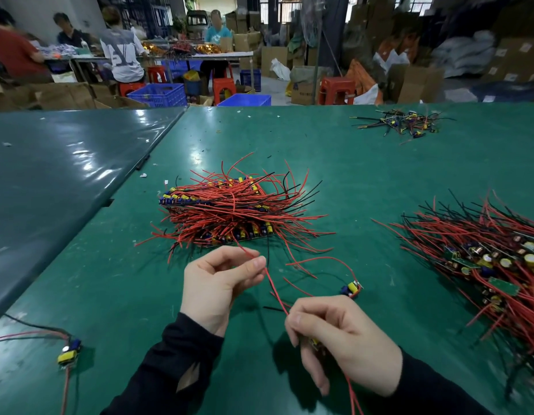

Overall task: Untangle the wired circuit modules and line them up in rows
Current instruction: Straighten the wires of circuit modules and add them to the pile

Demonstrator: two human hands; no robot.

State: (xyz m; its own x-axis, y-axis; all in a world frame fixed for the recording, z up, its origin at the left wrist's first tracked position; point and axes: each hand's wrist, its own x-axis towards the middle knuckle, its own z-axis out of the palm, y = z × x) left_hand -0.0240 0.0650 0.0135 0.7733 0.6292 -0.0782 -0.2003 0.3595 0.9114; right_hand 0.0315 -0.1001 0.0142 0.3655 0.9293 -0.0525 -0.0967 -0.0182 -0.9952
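Circuit modules point(230, 211) heaped mid-table, tangled pile point(484, 259) right, strays around.

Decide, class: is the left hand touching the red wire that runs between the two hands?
Touching. The head view shows the left hand pinching the red wire between thumb and fingers, with no gap.

Even overhead light; glare patches on the green table point(364, 175); wide-angle bending at edges; blurred background and right margin.
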